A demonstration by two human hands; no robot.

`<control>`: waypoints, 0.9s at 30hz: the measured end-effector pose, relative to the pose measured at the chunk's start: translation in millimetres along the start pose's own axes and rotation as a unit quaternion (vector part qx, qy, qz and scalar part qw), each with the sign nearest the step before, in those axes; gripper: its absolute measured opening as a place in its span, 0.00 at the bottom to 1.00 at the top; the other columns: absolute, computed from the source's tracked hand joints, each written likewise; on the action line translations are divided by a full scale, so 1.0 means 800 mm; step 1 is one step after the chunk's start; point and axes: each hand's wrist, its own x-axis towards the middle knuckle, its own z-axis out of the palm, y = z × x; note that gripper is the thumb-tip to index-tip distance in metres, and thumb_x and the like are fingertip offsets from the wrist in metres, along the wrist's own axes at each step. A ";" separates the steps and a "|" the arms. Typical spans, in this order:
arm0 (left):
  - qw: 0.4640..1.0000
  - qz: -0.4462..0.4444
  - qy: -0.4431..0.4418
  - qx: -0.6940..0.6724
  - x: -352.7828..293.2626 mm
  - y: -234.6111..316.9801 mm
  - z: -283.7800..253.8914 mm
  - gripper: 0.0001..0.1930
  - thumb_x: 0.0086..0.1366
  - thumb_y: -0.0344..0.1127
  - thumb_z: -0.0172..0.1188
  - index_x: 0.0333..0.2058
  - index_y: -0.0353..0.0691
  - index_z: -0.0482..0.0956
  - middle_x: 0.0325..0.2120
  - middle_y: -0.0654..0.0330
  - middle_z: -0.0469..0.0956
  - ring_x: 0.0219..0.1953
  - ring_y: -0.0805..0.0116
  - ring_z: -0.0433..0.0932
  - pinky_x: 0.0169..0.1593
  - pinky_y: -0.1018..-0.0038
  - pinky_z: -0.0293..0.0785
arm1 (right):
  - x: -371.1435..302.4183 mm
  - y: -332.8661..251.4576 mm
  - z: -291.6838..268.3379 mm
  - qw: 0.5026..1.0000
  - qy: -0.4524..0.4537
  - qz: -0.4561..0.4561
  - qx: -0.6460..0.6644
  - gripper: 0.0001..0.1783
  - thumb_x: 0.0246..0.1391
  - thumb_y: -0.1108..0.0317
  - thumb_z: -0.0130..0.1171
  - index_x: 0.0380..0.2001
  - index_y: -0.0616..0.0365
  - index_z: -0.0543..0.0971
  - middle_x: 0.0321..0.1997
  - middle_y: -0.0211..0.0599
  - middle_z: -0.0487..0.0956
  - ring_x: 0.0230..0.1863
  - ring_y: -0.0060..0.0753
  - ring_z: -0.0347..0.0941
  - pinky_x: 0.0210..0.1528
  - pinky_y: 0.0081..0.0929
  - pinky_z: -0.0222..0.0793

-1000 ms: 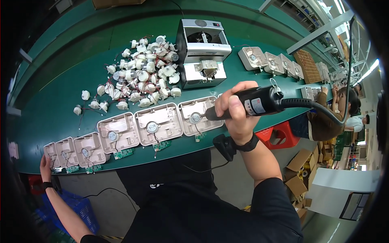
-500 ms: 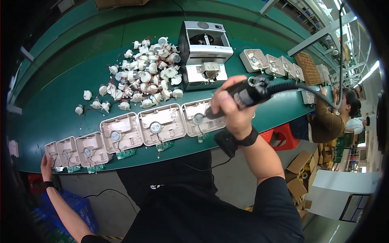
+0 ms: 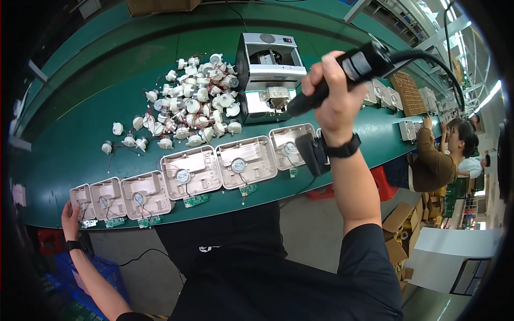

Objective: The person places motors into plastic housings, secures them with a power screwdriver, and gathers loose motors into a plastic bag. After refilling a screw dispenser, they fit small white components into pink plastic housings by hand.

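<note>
1. The right hand (image 3: 338,99) is up high, its fingers clamped around a black power tool (image 3: 369,59). The tool slants down to the left, and its low end is just beside the silver machine (image 3: 267,77).
2. The left hand (image 3: 70,219) is far off at the left, touching the end box (image 3: 82,193) of the row of pale boxes (image 3: 206,163). I can't tell if its fingers pinch the box or just rest on it.
3. The row sits along the near edge of the green table (image 3: 53,155). At least 6 boxes show. Most have a round gray part (image 3: 238,166) inside and a green board (image 3: 196,200) hanging out in front.
4. The step in hand looks like holding the tool by the machine while the other hand minds the row. The next move seems to call for a firm grip, a straight tip and boxes that don't slide.
5. The tool's thin tip is hard to make out against the machine. The right wrist and the black block (image 3: 312,155) cover the row's right end. The tool and hand also hide some of the back boxes (image 3: 394,100).
</note>
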 end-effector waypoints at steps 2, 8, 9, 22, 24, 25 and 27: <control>1.000 0.002 -0.003 0.002 -0.014 0.018 -0.010 0.30 0.68 0.42 0.61 0.60 0.26 0.66 0.47 0.51 0.80 0.49 0.69 0.77 0.53 0.75 0.71 | -0.024 -0.035 -0.001 0.999 0.011 0.042 0.018 0.07 0.59 0.73 0.51 0.40 0.60 0.68 0.21 0.37 0.70 0.18 0.28 0.65 0.23 0.29 0.67; 1.000 0.027 -0.003 -0.014 -0.030 0.039 -0.018 0.29 0.68 0.43 0.62 0.59 0.26 0.68 0.45 0.53 0.80 0.47 0.72 0.77 0.51 0.76 0.71 | -0.087 -0.067 -0.016 0.998 0.011 0.063 0.008 0.09 0.57 0.74 0.52 0.41 0.61 0.67 0.22 0.39 0.70 0.19 0.28 0.65 0.23 0.29 0.67; 0.999 0.028 -0.004 -0.014 -0.031 0.040 -0.017 0.29 0.68 0.43 0.62 0.59 0.26 0.68 0.45 0.53 0.80 0.47 0.72 0.77 0.51 0.76 0.71 | -0.091 -0.064 -0.018 0.998 0.012 0.069 -0.006 0.09 0.57 0.74 0.52 0.41 0.61 0.67 0.22 0.39 0.70 0.18 0.28 0.65 0.23 0.29 0.67; 1.000 0.022 -0.003 -0.018 -0.033 0.040 -0.005 0.28 0.68 0.42 0.62 0.58 0.27 0.69 0.45 0.53 0.80 0.47 0.72 0.77 0.51 0.76 0.72 | -0.105 -0.033 -0.025 0.996 0.029 0.078 -0.025 0.09 0.55 0.74 0.54 0.37 0.61 0.66 0.21 0.38 0.70 0.18 0.28 0.66 0.23 0.28 0.67; 1.000 0.020 0.002 -0.017 -0.034 0.043 -0.007 0.28 0.68 0.42 0.62 0.58 0.27 0.69 0.45 0.52 0.81 0.46 0.72 0.77 0.50 0.76 0.72 | -0.104 -0.034 -0.021 0.995 0.020 0.085 -0.050 0.09 0.56 0.73 0.55 0.38 0.61 0.66 0.21 0.37 0.70 0.18 0.28 0.66 0.24 0.27 0.67; 1.000 0.021 0.003 -0.017 -0.035 0.044 -0.008 0.28 0.68 0.42 0.62 0.58 0.27 0.69 0.45 0.52 0.81 0.46 0.72 0.77 0.50 0.76 0.72 | -0.103 -0.035 -0.018 0.994 0.015 0.088 -0.063 0.10 0.56 0.73 0.55 0.38 0.61 0.66 0.21 0.37 0.70 0.18 0.28 0.66 0.24 0.27 0.67; 1.000 0.016 0.008 -0.008 -0.040 0.046 -0.009 0.28 0.68 0.43 0.63 0.57 0.27 0.69 0.43 0.53 0.81 0.44 0.72 0.78 0.49 0.76 0.73 | -0.094 -0.045 -0.017 0.996 0.013 0.073 -0.043 0.10 0.57 0.73 0.54 0.39 0.61 0.67 0.21 0.37 0.70 0.18 0.28 0.66 0.24 0.27 0.67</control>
